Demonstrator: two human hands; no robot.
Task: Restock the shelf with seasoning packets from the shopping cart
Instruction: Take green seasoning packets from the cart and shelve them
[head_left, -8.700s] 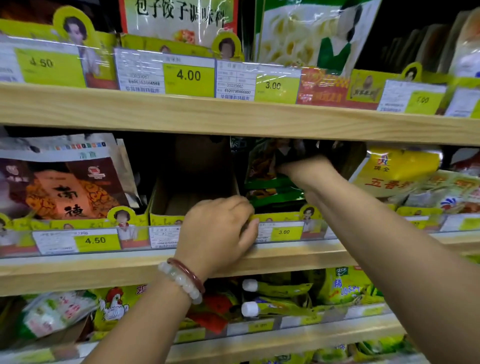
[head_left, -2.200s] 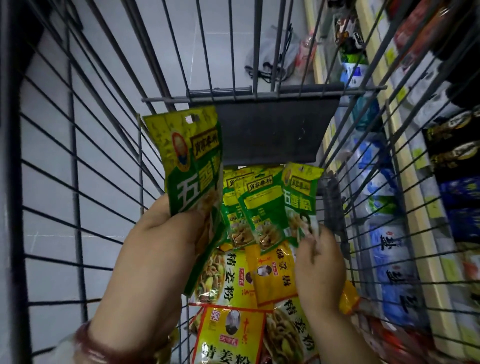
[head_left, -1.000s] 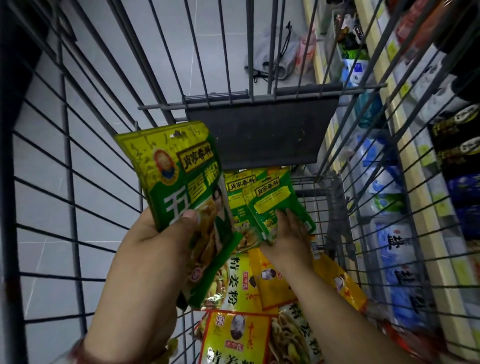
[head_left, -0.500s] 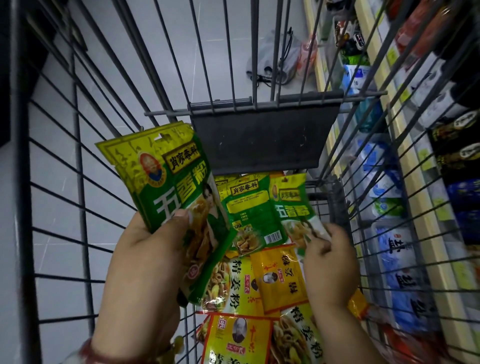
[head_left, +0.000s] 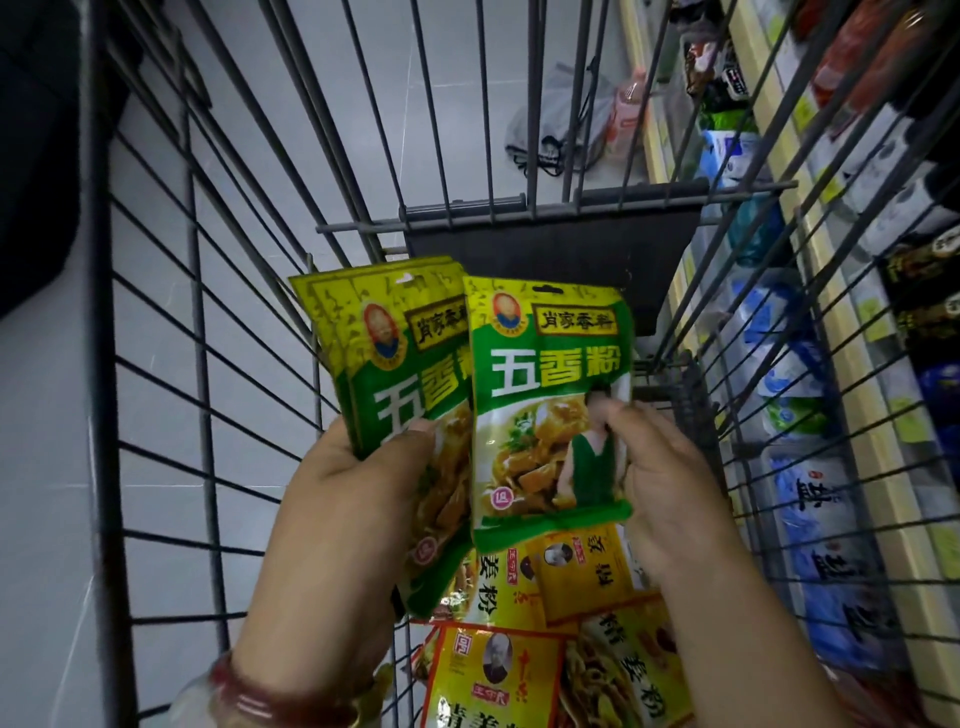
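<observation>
A: Head view. What does the left hand (head_left: 353, 499) have?

B: A stack (head_left: 395, 374) of green packets, fanned a little at the top. The thumb lies across the front of the stack, and the fingers are curled behind it, out of sight. The stack stands nearly upright, leaning left, above the thumb.

A: And the right hand (head_left: 670, 488)?

B: It pinches a single green packet (head_left: 545, 395) by its right edge, thumb tip on the printed face, the other fingers hidden behind. That packet is upright and faces the camera. Its left edge overlaps the stack, so the two sit just between the thumbs of both hands.

A: Touching?

B: The single one covers the stack's right side; whether they press together I cannot tell.

A: What lies below the fingers?

B: Yellow packets (head_left: 587, 577) lie flat and overlapping on the floor of the cart (head_left: 202, 312), beneath both wrists. More of them run off the bottom edge.

A: Anything beyond the fingertips?

B: The cart's dark flap (head_left: 550, 244) hangs past the packet tops. To the right of the right hand, through the wires, shelves (head_left: 852, 332) hold blue and white bags. A beaded bracelet (head_left: 270, 701) circles the left wrist.
</observation>
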